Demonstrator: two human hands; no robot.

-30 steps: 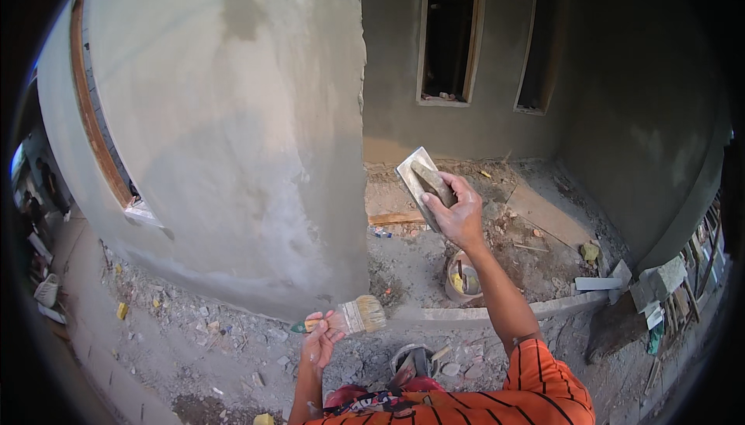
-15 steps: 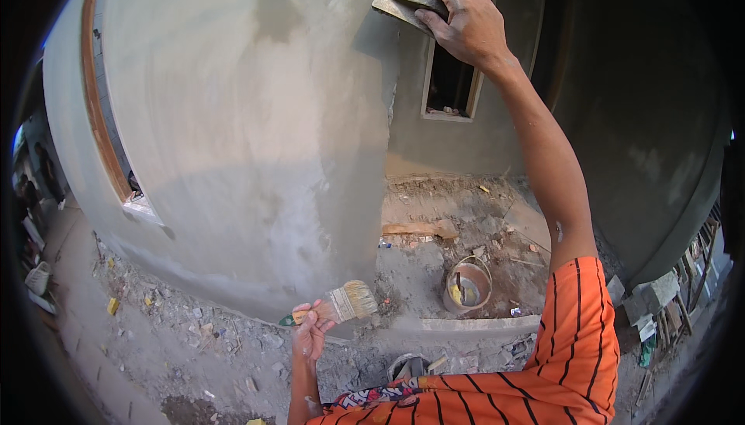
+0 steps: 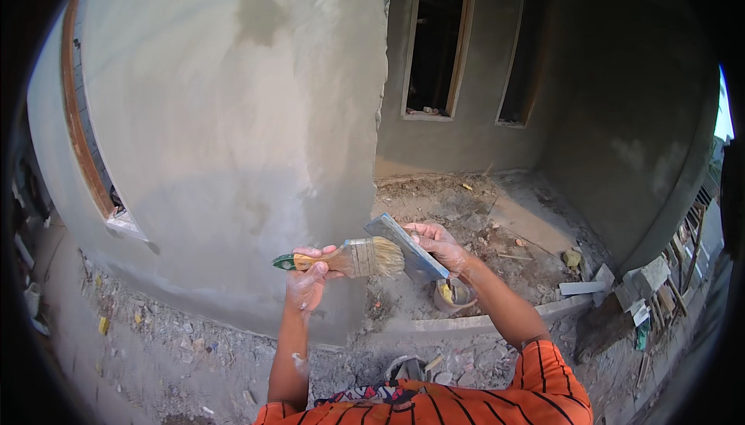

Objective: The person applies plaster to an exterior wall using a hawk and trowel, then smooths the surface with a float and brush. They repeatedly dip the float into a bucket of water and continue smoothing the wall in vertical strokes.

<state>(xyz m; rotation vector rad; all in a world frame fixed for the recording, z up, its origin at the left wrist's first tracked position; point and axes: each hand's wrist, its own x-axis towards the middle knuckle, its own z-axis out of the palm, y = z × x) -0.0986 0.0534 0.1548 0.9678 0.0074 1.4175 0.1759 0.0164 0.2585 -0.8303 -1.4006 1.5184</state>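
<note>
My left hand (image 3: 309,279) is closed round the wooden handle of a wide paintbrush (image 3: 361,258), whose pale bristles point right. Just beyond those bristles, my right hand (image 3: 439,247) grips a plastering float (image 3: 407,248), its flat face tilted toward the brush. Bristle tips and float face are very close; whether they touch I cannot tell. Left of and behind both tools stands a grey plastered wall (image 3: 202,153) with damp and pale patches and a rough vertical edge. Whitish residue marks both hands.
A bucket (image 3: 455,298) stands behind the float, partly hidden by it. Another container (image 3: 407,367) sits low near my body. Rubble (image 3: 178,347) lines the wall's foot. Concrete blocks (image 3: 650,279) and planks lie at right; a recessed window (image 3: 436,37) is ahead.
My right hand has brought the float down from high on the wall's edge to beside the brush. My left hand has risen slightly, still holding the brush. The view has shifted rightward.
</note>
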